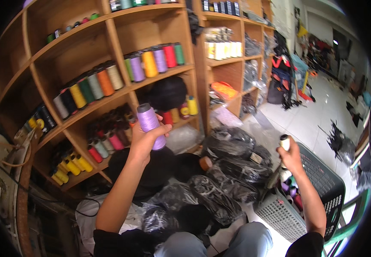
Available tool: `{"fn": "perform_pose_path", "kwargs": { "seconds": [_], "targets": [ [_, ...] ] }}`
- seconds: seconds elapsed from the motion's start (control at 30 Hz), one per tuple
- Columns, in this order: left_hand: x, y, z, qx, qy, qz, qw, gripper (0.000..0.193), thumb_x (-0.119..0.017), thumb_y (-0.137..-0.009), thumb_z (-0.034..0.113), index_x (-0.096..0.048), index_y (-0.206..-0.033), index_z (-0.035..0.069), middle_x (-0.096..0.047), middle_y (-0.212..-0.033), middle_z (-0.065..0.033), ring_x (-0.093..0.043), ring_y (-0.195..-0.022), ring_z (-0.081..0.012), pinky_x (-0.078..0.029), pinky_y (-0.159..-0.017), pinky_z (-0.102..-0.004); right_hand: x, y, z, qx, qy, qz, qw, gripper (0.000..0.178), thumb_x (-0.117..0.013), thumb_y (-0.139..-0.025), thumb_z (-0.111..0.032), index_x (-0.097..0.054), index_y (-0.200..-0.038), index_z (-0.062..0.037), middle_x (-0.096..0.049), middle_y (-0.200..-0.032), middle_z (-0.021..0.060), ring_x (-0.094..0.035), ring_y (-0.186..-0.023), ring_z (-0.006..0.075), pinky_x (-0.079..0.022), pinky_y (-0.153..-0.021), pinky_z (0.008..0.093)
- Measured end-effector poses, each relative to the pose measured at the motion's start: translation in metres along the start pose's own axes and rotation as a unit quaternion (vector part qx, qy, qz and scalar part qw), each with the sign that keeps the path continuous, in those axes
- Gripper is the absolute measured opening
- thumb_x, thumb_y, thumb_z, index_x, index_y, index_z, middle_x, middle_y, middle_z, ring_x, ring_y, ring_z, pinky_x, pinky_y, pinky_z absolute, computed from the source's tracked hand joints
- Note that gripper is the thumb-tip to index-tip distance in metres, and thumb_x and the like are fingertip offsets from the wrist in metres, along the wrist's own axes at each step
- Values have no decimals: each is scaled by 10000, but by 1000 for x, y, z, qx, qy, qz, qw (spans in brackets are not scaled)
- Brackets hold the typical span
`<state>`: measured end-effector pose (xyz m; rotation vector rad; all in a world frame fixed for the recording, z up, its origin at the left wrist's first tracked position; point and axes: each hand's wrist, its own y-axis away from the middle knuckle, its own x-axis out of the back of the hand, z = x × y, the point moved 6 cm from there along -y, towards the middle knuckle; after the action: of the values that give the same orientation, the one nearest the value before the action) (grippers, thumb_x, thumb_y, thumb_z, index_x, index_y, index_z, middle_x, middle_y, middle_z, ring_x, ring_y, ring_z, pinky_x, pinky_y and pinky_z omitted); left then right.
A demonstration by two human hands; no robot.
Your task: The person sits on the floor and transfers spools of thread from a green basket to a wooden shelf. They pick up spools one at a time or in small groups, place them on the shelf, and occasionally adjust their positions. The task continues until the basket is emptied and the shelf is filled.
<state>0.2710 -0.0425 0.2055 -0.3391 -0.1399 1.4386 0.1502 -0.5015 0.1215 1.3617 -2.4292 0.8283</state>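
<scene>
A purple thread spool (149, 122) with a dark cone tip stands nearly upright in my left hand (140, 143), whose fingers are wrapped round it in front of the wooden shelves. On the right, my right hand (292, 157) grips a cream-white thread spool (284, 143) with a black end. It is over the grey plastic basket (279, 218). Inside the basket, partly hidden by my forearm, lie several spools (296, 191), among them purple, white and red ones.
Wooden shelves (93, 105) hold rows of coloured thread spools, with yellow spools (76, 165) low on the left. Black plastic-wrapped bundles (215, 195) cover the floor before my knees. A green frame (359, 214) stands beside the basket. White floor tiles (322, 103) stretch away at the right.
</scene>
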Motion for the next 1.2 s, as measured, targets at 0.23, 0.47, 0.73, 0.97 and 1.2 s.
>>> {"fn": "perform_pose_path", "kwargs": {
  "seconds": [0.23, 0.47, 0.73, 0.97, 1.2],
  "targets": [
    [128, -9, 14, -38, 5, 87, 995, 347, -799, -789, 36, -552, -1032, 51, -628, -832, -55, -658, -726, -168, -532, -675, -310, -209, -7, -152, 203, 61, -209, 955, 512, -540, -899, -66, -325, -1347, 54, -538, -1202, 331, -548, -1111, 504, -432, -976, 504],
    [165, -42, 76, -140, -82, 164, 973, 354, -755, -852, 113, -539, -1121, 34, -646, -931, -69, -664, -856, -185, -535, -777, -328, -275, -12, -249, 430, 21, -275, 860, 555, -677, -844, -14, -413, -1332, 15, -516, -1145, 256, -541, -1081, 458, -461, -935, 470],
    [209, -114, 333, -388, -220, 210, 870, 406, -668, -963, 339, -576, -1194, 18, -683, -1097, -126, -649, -1035, -195, -504, -933, -349, -228, -90, -383, 510, 36, -261, 819, 522, -741, -794, -52, -545, -1276, -8, -570, -1174, 199, -582, -1092, 413, -490, -932, 457],
    [336, -197, 403, -341, -378, 323, 797, 671, -625, -938, 543, -514, -1265, -32, -667, -1177, -189, -639, -1120, -273, -476, -972, -389, -205, -83, -451, 612, 61, -190, 765, 578, -798, -779, -114, -559, -1299, -38, -599, -1183, 164, -602, -1067, 372, -501, -901, 443],
    [306, -183, 374, -287, -457, 520, 662, 777, -572, -888, 674, -504, -1175, -45, -698, -1021, -304, -660, -1009, -488, -490, -899, -528, -220, -107, -567, 725, -1, -8, 688, 507, -747, -747, -68, -603, -1233, -42, -656, -1112, 121, -601, -1039, 322, -470, -883, 431]
  ]
}}
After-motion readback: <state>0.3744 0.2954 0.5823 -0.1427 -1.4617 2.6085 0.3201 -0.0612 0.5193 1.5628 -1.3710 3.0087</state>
